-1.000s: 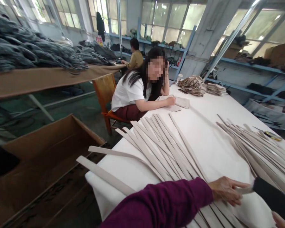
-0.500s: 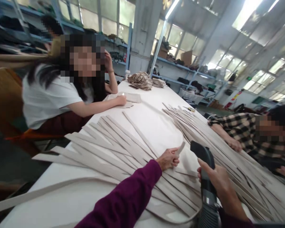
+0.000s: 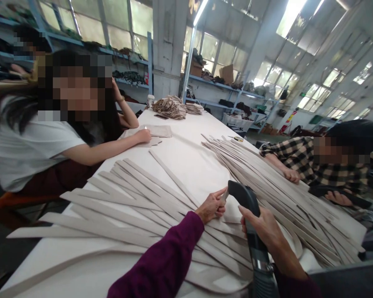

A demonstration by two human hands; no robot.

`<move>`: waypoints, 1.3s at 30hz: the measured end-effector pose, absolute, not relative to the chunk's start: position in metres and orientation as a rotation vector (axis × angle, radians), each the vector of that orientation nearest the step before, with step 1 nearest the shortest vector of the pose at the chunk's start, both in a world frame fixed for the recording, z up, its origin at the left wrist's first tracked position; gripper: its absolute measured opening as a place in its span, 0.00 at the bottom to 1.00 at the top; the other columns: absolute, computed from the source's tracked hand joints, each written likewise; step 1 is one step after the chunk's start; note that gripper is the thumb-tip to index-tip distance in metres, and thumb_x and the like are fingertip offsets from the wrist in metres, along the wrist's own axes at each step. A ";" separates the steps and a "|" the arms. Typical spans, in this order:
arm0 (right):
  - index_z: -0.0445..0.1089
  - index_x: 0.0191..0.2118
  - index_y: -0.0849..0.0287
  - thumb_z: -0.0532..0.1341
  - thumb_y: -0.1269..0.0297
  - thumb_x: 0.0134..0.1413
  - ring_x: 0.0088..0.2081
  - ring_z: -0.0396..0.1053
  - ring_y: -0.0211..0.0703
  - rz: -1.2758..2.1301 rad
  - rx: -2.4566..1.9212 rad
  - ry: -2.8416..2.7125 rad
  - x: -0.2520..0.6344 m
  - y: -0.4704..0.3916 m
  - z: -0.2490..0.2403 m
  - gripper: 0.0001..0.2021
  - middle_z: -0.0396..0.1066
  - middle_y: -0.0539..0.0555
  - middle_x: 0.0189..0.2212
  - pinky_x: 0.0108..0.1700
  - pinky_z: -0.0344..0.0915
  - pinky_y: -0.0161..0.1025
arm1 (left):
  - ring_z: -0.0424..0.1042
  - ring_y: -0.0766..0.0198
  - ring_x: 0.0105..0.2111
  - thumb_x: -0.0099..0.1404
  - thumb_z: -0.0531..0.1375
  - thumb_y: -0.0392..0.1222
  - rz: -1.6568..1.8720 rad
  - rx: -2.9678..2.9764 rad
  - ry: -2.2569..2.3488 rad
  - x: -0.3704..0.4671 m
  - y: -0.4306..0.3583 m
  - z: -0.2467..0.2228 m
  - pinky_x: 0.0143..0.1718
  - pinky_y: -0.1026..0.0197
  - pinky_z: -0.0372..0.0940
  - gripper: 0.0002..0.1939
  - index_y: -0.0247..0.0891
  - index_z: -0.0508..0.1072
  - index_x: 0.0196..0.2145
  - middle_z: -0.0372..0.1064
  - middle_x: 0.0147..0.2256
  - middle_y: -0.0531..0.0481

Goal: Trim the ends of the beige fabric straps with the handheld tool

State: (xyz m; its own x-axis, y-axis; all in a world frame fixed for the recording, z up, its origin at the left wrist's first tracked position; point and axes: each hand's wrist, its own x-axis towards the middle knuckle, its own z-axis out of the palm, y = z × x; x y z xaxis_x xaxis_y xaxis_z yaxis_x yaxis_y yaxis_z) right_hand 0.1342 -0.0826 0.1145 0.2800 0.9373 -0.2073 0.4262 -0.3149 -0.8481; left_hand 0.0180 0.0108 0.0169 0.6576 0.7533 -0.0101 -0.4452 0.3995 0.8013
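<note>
My left hand (image 3: pixel 210 207), in a purple sleeve, is closed with a beige strip end (image 3: pixel 226 196) pinched in its fingers. That end points up at the mouth of a black curved hose handle (image 3: pixel 248 205), touching or nearly so. My right hand (image 3: pixel 265 227) grips this handle, thumb along its side; a silver ring and a ribbed hose (image 3: pixel 264 283) continue below. Under my left arm, many long beige strips (image 3: pixel 139 198) fan out over the white table (image 3: pixel 186 159). Whether the pinched end belongs to one of these strips cannot be made out.
A second bundle of strips (image 3: pixel 261 182) lies along the right side, beside a person in a checked shirt (image 3: pixel 289 155). On the left sits a person in a white shirt (image 3: pixel 43 136), one hand on flat beige pieces (image 3: pixel 161 131). A beige pile (image 3: pixel 169 108) stands at the far end.
The strip end in my left hand and the hose handle's mouth have come together; a gap was between them before. The whole view has swung a little to the right.
</note>
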 end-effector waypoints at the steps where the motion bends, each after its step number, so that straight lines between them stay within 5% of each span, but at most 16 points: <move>1: 0.61 0.22 0.59 0.57 0.52 0.46 0.13 0.63 0.38 0.956 -1.861 -1.223 0.135 -0.081 0.115 0.15 0.65 0.48 0.11 0.15 0.62 0.33 | 0.43 0.81 0.15 0.47 0.57 0.30 0.783 0.887 0.406 0.018 0.011 0.017 0.17 0.69 0.36 0.39 0.49 0.55 0.57 0.49 0.26 0.59; 39: 0.62 0.22 0.60 0.57 0.52 0.46 0.14 0.65 0.38 0.877 -1.926 -1.346 0.138 -0.085 0.126 0.15 0.66 0.49 0.12 0.16 0.62 0.31 | 0.43 0.79 0.16 0.47 0.56 0.32 0.786 0.980 0.462 0.015 0.010 0.022 0.17 0.70 0.37 0.37 0.44 0.58 0.56 0.48 0.24 0.59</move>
